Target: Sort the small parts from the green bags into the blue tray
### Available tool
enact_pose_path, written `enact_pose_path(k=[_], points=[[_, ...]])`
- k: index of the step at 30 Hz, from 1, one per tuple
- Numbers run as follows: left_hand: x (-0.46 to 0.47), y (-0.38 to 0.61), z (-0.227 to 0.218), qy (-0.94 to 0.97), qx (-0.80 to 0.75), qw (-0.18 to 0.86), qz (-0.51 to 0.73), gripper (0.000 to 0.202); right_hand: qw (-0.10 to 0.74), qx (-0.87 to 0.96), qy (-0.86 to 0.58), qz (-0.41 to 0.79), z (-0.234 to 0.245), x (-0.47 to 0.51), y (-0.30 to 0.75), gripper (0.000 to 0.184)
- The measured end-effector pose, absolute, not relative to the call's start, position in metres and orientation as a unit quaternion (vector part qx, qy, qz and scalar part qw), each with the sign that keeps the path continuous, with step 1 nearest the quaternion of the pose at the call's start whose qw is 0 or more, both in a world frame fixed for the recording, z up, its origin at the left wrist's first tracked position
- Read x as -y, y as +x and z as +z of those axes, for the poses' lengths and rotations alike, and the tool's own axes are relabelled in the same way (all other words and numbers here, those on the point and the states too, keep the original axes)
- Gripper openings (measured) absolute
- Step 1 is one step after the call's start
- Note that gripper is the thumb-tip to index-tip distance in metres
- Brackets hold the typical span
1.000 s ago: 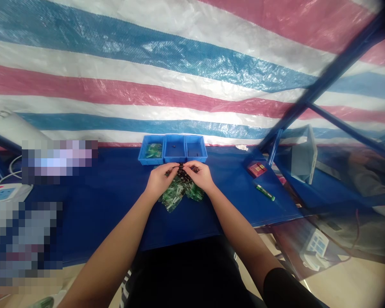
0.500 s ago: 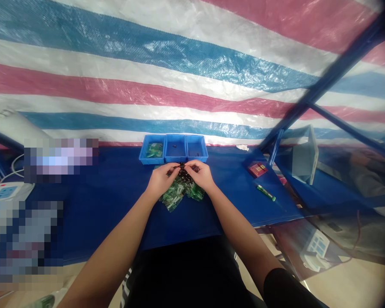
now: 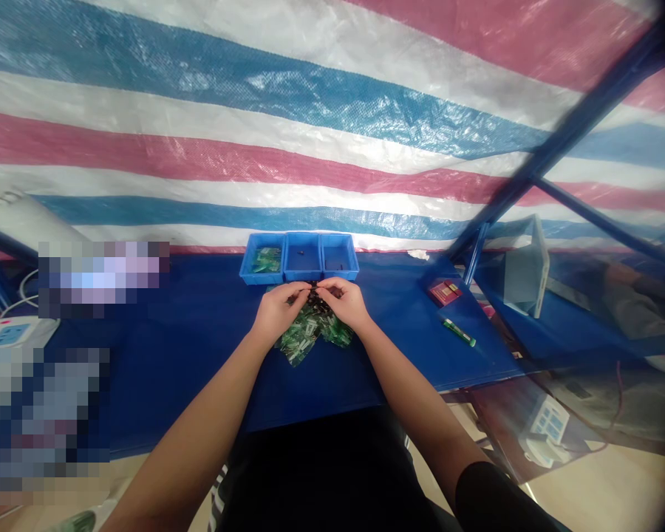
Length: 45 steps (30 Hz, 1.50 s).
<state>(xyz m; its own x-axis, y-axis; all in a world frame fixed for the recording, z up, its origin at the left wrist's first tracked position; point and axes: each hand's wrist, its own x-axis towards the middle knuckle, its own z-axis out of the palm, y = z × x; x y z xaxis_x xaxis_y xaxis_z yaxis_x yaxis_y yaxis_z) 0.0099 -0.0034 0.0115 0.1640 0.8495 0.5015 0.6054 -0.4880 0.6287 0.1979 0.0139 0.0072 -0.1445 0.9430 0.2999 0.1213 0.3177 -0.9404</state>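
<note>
My left hand (image 3: 280, 306) and my right hand (image 3: 343, 301) meet fingertip to fingertip just in front of the blue bins. Both are closed in a pinch around a small dark piece (image 3: 313, 287), too small to name and mostly covered by the fingers. Beneath them lies a heap of green, shiny clear packets (image 3: 300, 338), with small dark parts among them near my fingertips. Behind my hands stand three blue bins in a row. The left bin (image 3: 262, 279) contains green packets; a few tiny dark bits lie in the middle bin (image 3: 303, 264) and the right bin (image 3: 340, 275).
A dark red box (image 3: 444, 292) and a green tube (image 3: 459, 332) lie to the right on the blue table (image 3: 188, 355). White crumpled paper (image 3: 419, 254) is at the back. A power strip (image 3: 11, 332) with a cable is at far left; blue metal bars (image 3: 476, 255) stand right.
Hardly anything differs. My hands stay over the packets, with only a slight shift of the fingers around the small dark piece.
</note>
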Motion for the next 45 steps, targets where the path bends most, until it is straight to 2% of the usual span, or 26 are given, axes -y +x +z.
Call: enact_pose_path(k=[6,19,24,27,32,35,45], points=[[0.006,0.01,0.015,0.737,-0.515,0.154,0.409,0.037,0.538,0.56,-0.409,0.479,0.006,-0.019,0.198,0.029],[0.005,0.01,0.013,0.733,-0.52,0.189,0.394,0.033,0.606,0.458,-0.479,0.44,0.007,-0.036,0.22,0.035],[0.006,0.01,0.014,0.737,-0.516,0.181,0.398,0.033,0.588,0.45,-0.491,0.459,0.003,-0.041,0.225,0.04],[0.006,0.01,0.014,0.739,-0.514,0.18,0.397,0.033,0.566,0.487,-0.508,0.43,-0.002,-0.041,0.226,0.032],[0.006,0.01,0.013,0.741,-0.514,0.176,0.395,0.034,0.42,0.692,-0.522,0.27,-0.005,-0.036,0.224,0.014],[0.006,0.01,0.013,0.742,-0.513,0.176,0.394,0.034,0.365,0.761,-0.497,0.201,-0.004,-0.032,0.221,0.014],[0.005,0.01,0.013,0.746,-0.512,0.172,0.389,0.035,0.369,0.759,-0.47,0.26,-0.006,-0.031,0.217,0.02]])
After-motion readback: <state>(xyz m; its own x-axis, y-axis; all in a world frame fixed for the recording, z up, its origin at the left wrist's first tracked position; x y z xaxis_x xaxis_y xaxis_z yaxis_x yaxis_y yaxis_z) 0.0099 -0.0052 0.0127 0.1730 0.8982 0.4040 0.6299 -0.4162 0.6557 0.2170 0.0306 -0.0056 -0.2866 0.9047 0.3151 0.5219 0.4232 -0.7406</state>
